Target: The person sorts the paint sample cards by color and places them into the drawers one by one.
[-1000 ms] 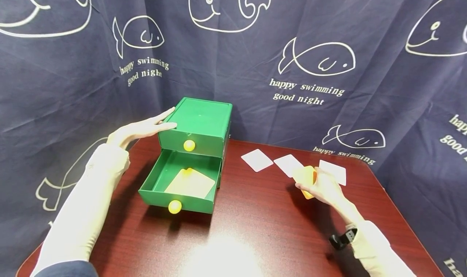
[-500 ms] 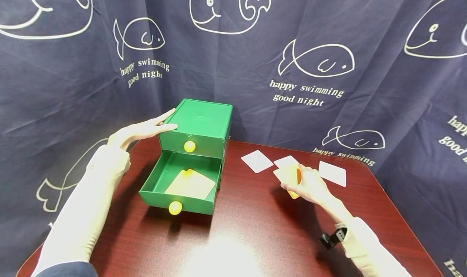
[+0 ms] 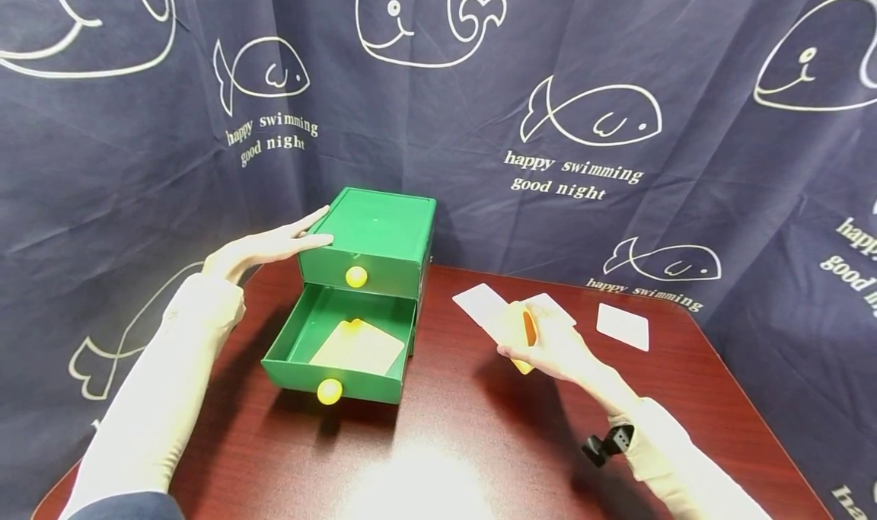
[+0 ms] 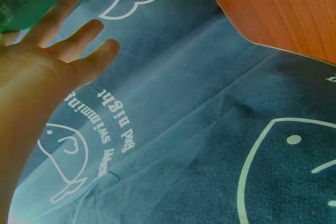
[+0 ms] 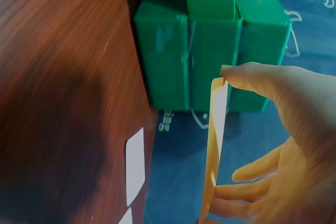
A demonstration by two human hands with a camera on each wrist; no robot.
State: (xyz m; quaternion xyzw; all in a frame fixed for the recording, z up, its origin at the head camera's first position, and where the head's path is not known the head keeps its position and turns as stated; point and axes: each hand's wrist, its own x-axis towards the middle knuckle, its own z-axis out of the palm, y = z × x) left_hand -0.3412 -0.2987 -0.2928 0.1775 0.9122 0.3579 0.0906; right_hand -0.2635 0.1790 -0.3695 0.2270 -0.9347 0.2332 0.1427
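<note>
My left hand (image 3: 263, 247) rests with straight fingers on the upper left edge of a green drawer cabinet (image 3: 377, 219). In the left wrist view those fingers (image 4: 94, 56) spread against the green side. My right hand (image 3: 560, 349) pinches a yellow-orange card (image 3: 517, 337) between thumb and fingers, above the table's right half. Seen nearly edge-on in the right wrist view, the card (image 5: 212, 145) bows slightly. The cabinet's lower drawer (image 3: 336, 379) is pulled out, with a pale yellow card (image 3: 359, 347) lying inside. The upper drawer (image 3: 390, 272) is closed.
Three white cards lie on the dark red table (image 3: 479, 444): a left one (image 3: 474, 301), a middle one (image 3: 553, 307) partly covered by my hand, and a right one (image 3: 622, 326). A dark blue curtain (image 3: 452, 124) hangs around the table. Yellow knobs project from both drawers.
My right hand has carried the yellow-orange card leftward, from near the right white card to over the edge of the left one. My left hand has stayed on the cabinet.
</note>
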